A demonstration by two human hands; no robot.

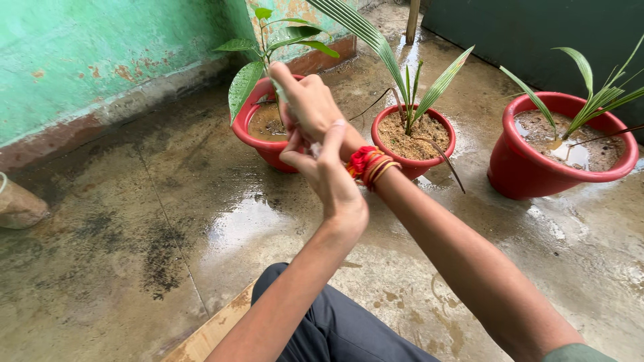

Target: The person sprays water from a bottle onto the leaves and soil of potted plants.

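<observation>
Both hands work together in front of the leftmost of 3 red plastic pots. The right hand is closed around a thin pale strip near the broad-leaf sapling. The left hand is curled just below it; its contents cannot be determined. Tying appears unfinished. The soil is waterlogged, and the concrete floor is wet and stained.

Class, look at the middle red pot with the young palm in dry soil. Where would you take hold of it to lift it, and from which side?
Grip the middle red pot under its thick rolled rim, one hand on each side, coming in low. The palm fronds fan upward and outward from the centre, so reaching from above would probably bend them.
</observation>
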